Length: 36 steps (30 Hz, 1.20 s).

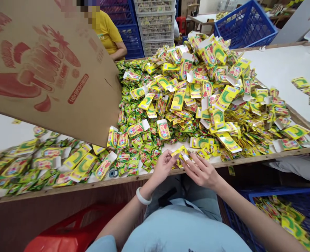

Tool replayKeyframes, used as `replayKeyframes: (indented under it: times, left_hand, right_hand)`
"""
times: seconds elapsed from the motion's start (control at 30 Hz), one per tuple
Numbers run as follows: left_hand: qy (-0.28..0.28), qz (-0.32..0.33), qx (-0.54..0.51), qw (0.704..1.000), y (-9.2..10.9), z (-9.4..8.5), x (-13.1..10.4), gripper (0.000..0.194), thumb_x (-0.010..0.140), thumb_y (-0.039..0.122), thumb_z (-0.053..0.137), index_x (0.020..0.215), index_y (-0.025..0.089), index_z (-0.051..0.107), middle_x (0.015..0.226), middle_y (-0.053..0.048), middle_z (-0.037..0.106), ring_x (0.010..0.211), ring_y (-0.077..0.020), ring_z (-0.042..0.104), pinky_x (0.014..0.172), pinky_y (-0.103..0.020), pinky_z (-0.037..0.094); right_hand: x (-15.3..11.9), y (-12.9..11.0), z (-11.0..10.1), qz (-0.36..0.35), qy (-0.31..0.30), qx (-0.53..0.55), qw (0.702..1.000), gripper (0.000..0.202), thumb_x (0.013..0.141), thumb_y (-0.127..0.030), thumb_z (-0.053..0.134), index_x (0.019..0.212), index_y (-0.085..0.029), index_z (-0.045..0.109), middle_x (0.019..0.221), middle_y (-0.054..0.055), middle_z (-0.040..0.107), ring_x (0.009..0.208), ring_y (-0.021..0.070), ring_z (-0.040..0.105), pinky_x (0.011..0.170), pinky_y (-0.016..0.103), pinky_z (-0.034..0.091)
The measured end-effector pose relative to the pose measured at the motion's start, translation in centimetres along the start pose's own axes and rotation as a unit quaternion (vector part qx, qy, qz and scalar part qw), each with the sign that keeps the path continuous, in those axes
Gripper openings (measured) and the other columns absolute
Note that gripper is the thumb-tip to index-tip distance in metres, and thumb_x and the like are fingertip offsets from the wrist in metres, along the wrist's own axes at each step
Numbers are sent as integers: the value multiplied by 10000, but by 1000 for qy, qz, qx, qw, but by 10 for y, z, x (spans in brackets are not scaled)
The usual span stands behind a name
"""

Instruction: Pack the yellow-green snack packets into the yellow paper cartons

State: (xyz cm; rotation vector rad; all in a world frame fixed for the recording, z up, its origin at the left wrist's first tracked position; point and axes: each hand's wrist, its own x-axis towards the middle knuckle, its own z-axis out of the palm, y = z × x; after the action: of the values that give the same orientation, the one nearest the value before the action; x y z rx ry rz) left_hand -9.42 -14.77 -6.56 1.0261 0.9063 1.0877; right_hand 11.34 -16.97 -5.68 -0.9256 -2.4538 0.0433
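Observation:
Near the front edge of the table, a small yellow candy box is between my two hands. Fingers of my left hand pinch its left end. On its right side, my right hand grips it with thumb and fingers, and a white part, perhaps a flap, shows by the fingertips. Just beyond lies a heap of open yellow candy boxes, many with white flaps out. Small green candy packets spread to the left of my hands, and yellow packets lie to the right.
A large cardboard carton stands on the table at left. Wooden edging borders the white tabletop. Below are a red stool and a blue crate. Across the table sits a person in a yellow shirt, near stacked crates.

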Motion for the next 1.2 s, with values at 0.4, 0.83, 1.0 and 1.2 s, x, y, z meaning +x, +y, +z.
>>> replayKeyframes:
  times: [0.4,0.83,1.0,1.2]
  left_hand:
    - [182,138,553,801,41,-25,64,410,1009,492,416,1084,140,614,1149,-179,625,1105,-295,586,954,-405,461]
    - [177,73,562,805,29,-42,85,460,785,303,695,1171,142,504,1078,-152,667,1051,-301,636,910,-393,479]
    - [93,109,227,963,11,-35,41,388,804,326,646,1119,200,459,1083,-101,650,1014,-233,643,932,-387,494]
    - [-130,-13,52,990,14,-11,4,702,726,427,803,1273,194,429,941,-33,640,828,-188,635,795,-332,508]
  right_hand:
    - [6,11,9,320,41,325,889,311,903,-471,619,1029,-198,700,838,84,735,770,248,718,719,407,612]
    - [-7,18,-2,368,85,306,874,259,929,-442,584,1021,-202,618,662,16,637,571,191,606,570,321,528]
    - [32,13,-22,341,152,445,814,255,870,-451,698,935,-222,609,730,-18,560,496,111,513,431,246,423]
    - [80,9,-39,201,80,398,891,197,913,-398,657,937,-203,670,1007,46,544,721,125,579,565,249,498]
